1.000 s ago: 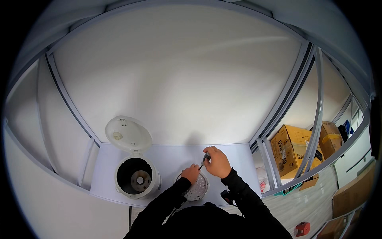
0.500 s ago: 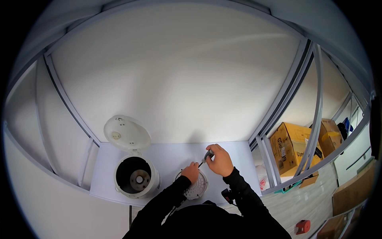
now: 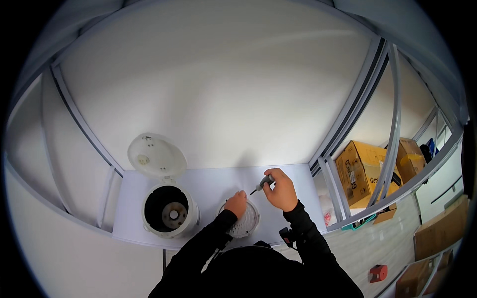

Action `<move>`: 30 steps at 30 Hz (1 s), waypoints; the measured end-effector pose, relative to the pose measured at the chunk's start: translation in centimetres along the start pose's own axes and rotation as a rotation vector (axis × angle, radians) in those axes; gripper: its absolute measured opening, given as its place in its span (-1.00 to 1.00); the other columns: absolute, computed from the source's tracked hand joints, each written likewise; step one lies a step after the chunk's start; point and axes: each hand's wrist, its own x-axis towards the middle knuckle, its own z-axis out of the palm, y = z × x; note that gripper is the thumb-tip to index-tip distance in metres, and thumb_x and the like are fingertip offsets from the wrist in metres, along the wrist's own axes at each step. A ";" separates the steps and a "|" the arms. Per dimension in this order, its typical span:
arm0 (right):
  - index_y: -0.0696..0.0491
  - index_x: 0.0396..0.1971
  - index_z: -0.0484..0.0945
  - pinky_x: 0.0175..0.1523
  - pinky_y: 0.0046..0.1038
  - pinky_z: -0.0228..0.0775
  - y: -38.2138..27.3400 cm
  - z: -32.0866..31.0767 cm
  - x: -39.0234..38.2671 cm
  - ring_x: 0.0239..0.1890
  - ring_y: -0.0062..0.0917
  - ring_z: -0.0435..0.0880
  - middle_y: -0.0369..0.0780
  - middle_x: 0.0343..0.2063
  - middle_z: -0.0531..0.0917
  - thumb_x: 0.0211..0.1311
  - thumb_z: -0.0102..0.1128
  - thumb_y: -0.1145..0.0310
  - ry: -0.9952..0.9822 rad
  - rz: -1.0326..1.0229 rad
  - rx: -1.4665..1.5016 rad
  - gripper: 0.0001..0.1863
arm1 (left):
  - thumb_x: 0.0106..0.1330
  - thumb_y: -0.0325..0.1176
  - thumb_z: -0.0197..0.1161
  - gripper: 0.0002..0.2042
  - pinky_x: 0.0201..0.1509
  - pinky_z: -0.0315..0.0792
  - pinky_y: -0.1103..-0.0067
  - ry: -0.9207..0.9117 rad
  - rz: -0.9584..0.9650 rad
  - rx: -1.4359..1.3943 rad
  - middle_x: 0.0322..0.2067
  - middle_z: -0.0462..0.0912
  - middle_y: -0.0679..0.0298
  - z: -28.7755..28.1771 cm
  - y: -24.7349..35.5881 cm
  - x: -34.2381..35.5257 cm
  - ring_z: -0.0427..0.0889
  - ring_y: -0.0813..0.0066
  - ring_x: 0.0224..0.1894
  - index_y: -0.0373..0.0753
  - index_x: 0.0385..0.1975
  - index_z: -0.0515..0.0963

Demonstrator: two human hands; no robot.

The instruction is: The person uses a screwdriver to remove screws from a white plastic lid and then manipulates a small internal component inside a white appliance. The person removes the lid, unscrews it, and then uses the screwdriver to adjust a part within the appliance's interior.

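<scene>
My right hand is wrapped round the grey handle of a screwdriver. The tool slants down to the left, its dark shaft pointing toward my left hand. That hand is closed over the far-left part of a round, whitish perforated cover, fingertips pressed together; what they pinch, if anything, is too small to tell. The shaft tip looks a little apart from both the cover and the fingers. Left of the cover stands a white rice cooker body, its lid swung up and its dark inside bare.
All this rests on a pale table against a white panel in a grey metal frame. Beyond the right side are cardboard boxes, a clear plastic bag and a small red object on the floor.
My right hand has drawn the screwdriver up and to the right, away from the cover's rim. My left hand stays at the cover. The whole view has tilted slightly.
</scene>
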 end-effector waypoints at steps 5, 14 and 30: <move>0.13 -0.10 0.59 -0.22 -0.35 0.56 0.1 -0.3 -1.0 -0.31 -0.26 0.69 -0.11 -0.28 0.66 0.09 0.33 0.58 0.045 -0.038 -0.032 -0.68 | 0.51 -0.28 0.06 -0.84 -0.03 0.52 0.11 -0.002 0.031 -0.055 -0.18 0.67 0.03 0.3 -1.0 -0.7 0.66 -0.11 -0.13 -0.21 -0.11 0.48; 0.13 -0.11 0.58 -0.24 -0.38 0.59 -0.6 -0.3 -3.2 -0.29 -0.30 0.70 -0.14 -0.24 0.66 0.10 0.31 0.60 0.053 0.006 -0.029 -0.69 | 0.37 -0.31 0.24 -0.88 -0.06 0.55 0.18 0.010 0.060 -0.094 -0.19 0.67 0.09 -0.7 -0.4 -1.9 0.66 -0.01 -0.12 -0.18 -0.24 0.65; 0.12 -0.05 0.58 -0.25 -0.41 0.60 -1.9 -1.7 -6.6 -0.27 -0.33 0.69 -0.14 -0.22 0.65 0.15 0.34 0.59 0.099 0.079 -0.045 -0.67 | 0.14 -0.31 0.42 -0.78 -0.05 0.60 0.24 0.110 -0.024 -0.152 -0.27 0.71 0.12 0.4 -0.8 -1.3 0.71 0.04 -0.17 -0.17 -0.22 0.70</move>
